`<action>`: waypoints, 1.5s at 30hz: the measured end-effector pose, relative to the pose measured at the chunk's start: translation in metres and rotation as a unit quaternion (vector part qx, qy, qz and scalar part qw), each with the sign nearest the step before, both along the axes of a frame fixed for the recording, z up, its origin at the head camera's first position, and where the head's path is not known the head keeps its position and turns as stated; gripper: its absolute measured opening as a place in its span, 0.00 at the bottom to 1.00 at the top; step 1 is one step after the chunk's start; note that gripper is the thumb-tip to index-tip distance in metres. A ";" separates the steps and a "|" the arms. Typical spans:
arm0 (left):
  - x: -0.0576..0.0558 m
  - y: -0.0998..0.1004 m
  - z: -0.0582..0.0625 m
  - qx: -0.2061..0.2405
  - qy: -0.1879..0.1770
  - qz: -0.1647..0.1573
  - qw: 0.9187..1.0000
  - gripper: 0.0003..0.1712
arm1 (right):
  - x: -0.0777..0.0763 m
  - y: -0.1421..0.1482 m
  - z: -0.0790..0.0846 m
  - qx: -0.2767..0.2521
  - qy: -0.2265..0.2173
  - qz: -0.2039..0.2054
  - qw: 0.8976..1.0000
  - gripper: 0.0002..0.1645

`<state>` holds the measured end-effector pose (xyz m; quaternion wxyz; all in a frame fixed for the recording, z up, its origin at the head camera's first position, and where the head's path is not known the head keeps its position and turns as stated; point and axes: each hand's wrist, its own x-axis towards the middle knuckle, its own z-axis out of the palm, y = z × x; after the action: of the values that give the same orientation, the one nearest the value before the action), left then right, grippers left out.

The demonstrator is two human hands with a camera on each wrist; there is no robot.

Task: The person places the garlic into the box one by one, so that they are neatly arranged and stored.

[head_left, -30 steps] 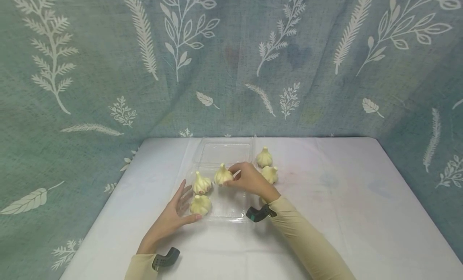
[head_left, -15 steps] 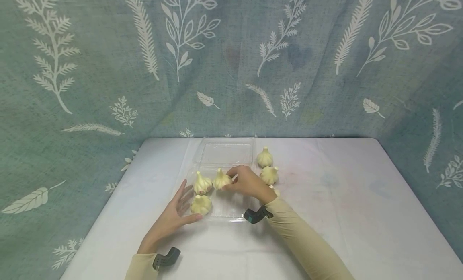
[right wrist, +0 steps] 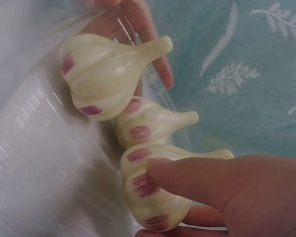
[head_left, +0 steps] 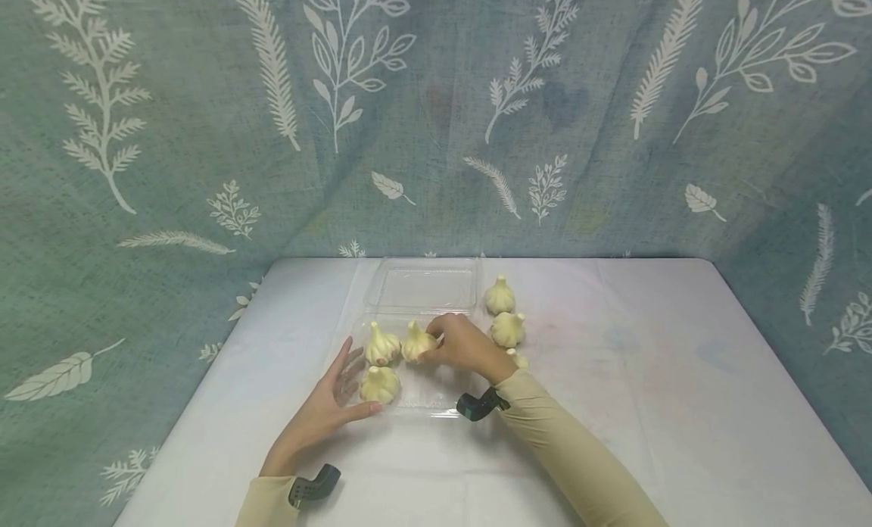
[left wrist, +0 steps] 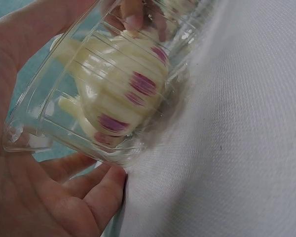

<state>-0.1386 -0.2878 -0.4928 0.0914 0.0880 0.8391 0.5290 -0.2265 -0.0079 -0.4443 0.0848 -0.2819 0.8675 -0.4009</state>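
Observation:
In the head view my right hand (head_left: 466,347) pinches a pale garlic bulb (head_left: 415,341) between thumb and fingers. The bulb is low inside a clear plastic container (head_left: 429,402), stem up. Two more bulbs stand along the container's left side: a rear one (head_left: 383,345) beside the held bulb, and a front one (head_left: 379,385). My left hand (head_left: 325,410) spreads around the container's front left corner, thumb along the front edge and fingers by the left wall. Purple streaks mark the held bulb (right wrist: 155,190) in the right wrist view, my thumb pressed on its side.
The container's lid (head_left: 425,285) lies folded back behind it. To the right, a row of loose garlic bulbs stands on the white cloth: one at the back (head_left: 500,296), one in the middle (head_left: 508,330) and one partly hidden behind my right wrist (head_left: 518,358). A patterned curtain (head_left: 436,133) rises behind.
My right hand has lowered the garlic bulb slightly and brought it nearer the rear bulb on the left. The left hand has stayed in place.

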 end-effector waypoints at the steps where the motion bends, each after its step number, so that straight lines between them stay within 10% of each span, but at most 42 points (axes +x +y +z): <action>1: 0.000 0.000 0.000 -0.001 0.000 0.001 1.000 0.73 | 0.000 0.000 0.000 0.003 0.001 0.000 1.000 0.11; 45: 0.001 -0.001 -0.001 0.010 0.000 -0.003 1.000 0.73 | 0.000 -0.006 -0.001 0.032 0.004 -0.004 0.999 0.17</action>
<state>-0.1372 -0.2887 -0.4934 0.0922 0.0912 0.8333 0.5375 -0.2268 -0.0134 -0.4454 0.0886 -0.2775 0.8815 -0.3717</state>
